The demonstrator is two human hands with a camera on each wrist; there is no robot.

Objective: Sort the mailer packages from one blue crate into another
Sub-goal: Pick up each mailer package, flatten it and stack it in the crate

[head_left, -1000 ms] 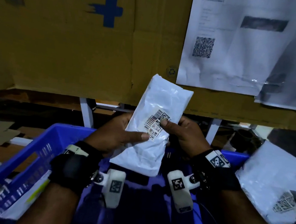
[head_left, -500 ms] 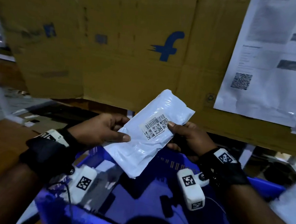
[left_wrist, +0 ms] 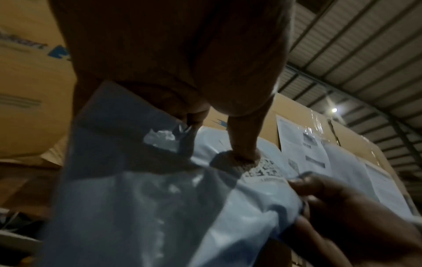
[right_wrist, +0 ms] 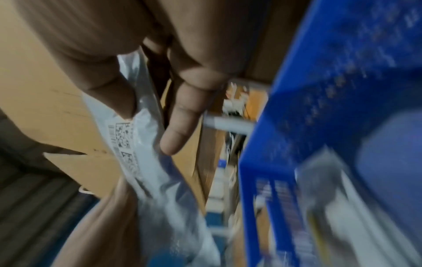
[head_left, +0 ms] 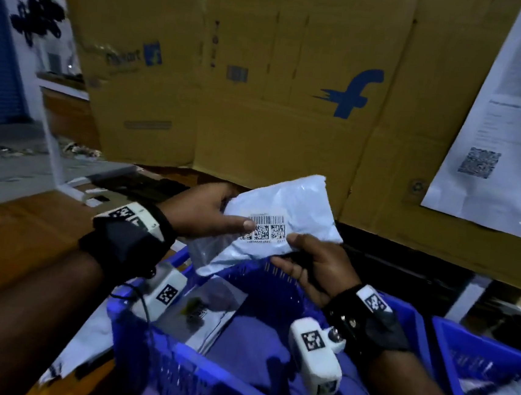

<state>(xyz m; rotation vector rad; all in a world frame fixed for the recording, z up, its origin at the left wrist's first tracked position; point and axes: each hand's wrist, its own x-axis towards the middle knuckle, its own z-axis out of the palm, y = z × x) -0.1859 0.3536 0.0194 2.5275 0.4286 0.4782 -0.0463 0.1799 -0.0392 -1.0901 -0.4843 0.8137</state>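
I hold a white mailer package (head_left: 296,210) with a barcode label between both hands, above the far left of a blue crate (head_left: 191,378). My left hand (head_left: 219,215) pinches its left end, thumb on the label. My right hand (head_left: 307,259) pinches the lower right edge, thumb on top and fingers beneath. The left wrist view has the mailer (left_wrist: 160,207) under my thumb (left_wrist: 242,144). In the blurred right wrist view the mailer (right_wrist: 141,144) hangs beside the crate wall (right_wrist: 319,108). Another mailer (head_left: 206,313) lies inside the crate.
A second blue crate (head_left: 473,348) holding white mailers stands at the right. Tall cardboard sheets (head_left: 260,117) with taped paper notices (head_left: 497,140) close off the back. A wooden tabletop (head_left: 10,237) runs to the left, and a white mailer (head_left: 79,351) lies beside the crate.
The mailer has tipped from upright to nearly level and moved left with both hands still holding it. The head view has swung left, showing more cardboard and tabletop.
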